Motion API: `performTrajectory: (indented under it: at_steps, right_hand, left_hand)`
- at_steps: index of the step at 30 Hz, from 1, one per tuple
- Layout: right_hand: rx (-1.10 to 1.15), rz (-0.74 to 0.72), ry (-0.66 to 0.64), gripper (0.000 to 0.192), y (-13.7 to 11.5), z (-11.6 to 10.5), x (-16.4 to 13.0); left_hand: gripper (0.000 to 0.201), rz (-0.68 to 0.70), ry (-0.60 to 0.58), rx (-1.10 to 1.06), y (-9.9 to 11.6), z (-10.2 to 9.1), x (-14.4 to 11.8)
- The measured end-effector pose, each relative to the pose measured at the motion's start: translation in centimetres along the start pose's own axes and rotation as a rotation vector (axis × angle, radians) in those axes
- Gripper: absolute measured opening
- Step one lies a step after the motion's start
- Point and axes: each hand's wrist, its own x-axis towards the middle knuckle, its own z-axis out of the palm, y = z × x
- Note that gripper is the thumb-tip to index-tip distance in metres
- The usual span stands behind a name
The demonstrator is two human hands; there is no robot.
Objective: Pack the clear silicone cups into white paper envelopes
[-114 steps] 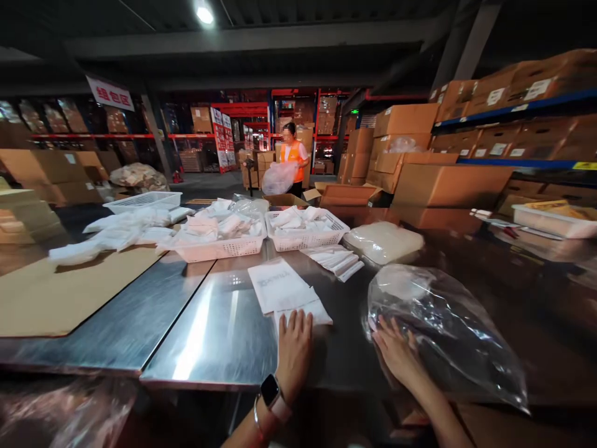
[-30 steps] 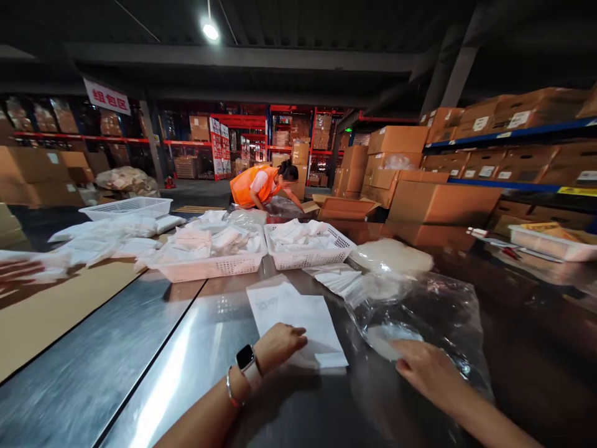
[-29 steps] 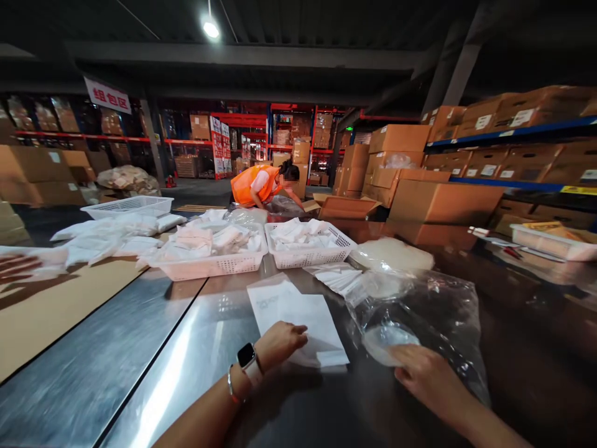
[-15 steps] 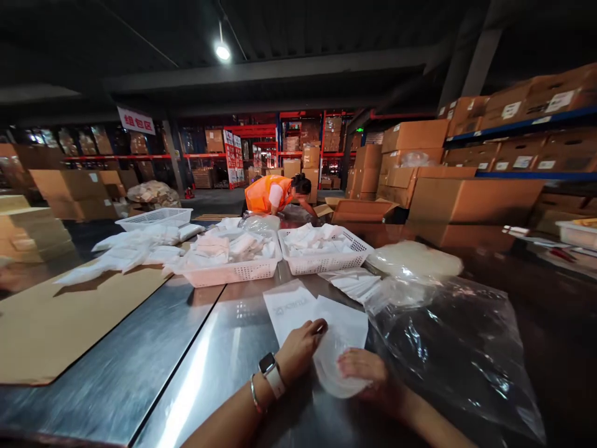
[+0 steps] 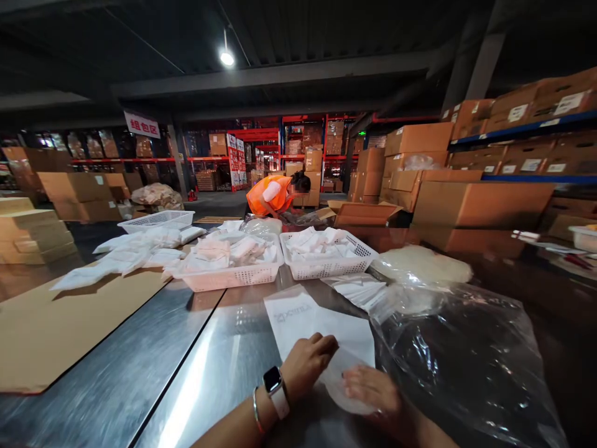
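Observation:
My left hand [image 5: 306, 366], with a watch on the wrist, pinches the near edge of a white flat pouch [image 5: 317, 322] lying on the steel table [image 5: 140, 367]. My right hand [image 5: 373, 391] holds a pale round pad [image 5: 347, 384] at that pouch's mouth, partly tucked under its edge. A big clear plastic bag [image 5: 466, 361] with dark contents lies just right of my right hand.
Two white baskets [image 5: 326, 269] [image 5: 228, 277] of white packets stand beyond the pouch, with a stack of flat pouches [image 5: 357, 287] and a bag of pale pads [image 5: 422, 264]. Cardboard sheet [image 5: 56, 323] lies left. A person in an orange vest [image 5: 273, 194] bends over far back. Boxes fill shelves right.
My right hand left the clear bag with a round pad and brought it to the white pouch. My left hand went from pressing the pouch flat to pinching its edge.

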Motion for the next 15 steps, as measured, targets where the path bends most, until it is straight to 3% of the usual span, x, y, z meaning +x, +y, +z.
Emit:
performTrajectory:
  at_steps: [3, 6, 8, 12, 15]
  right_hand:
    - [-0.182, -0.003, -0.031, 0.027, 0.5, -0.1, -0.2]
    - [-0.453, 0.025, -0.05, 0.031, 0.7, 0.3, -0.1]
    - [-0.586, 0.119, -0.093, 0.035, 0.9, 1.1, 0.1]
    - [-0.56, 0.386, -0.233, 0.036, 1.8, 3.3, 1.1]
    - [-0.475, 0.435, -0.289, 0.031, 2.0, 4.2, 2.3]
  left_hand:
    - [0.027, 0.031, -0.013, -0.041, 0.7, 0.3, 0.1]
    - [0.029, -0.025, -0.036, -0.114, 1.7, 0.1, 0.4]
    - [0.03, -0.066, -0.062, -0.171, 2.2, -0.4, 0.5]
    - [0.031, -0.128, -0.053, -0.297, 3.0, -1.6, 0.6]
    - [0.037, -0.11, 0.036, -0.273, 4.1, -2.5, 0.2]
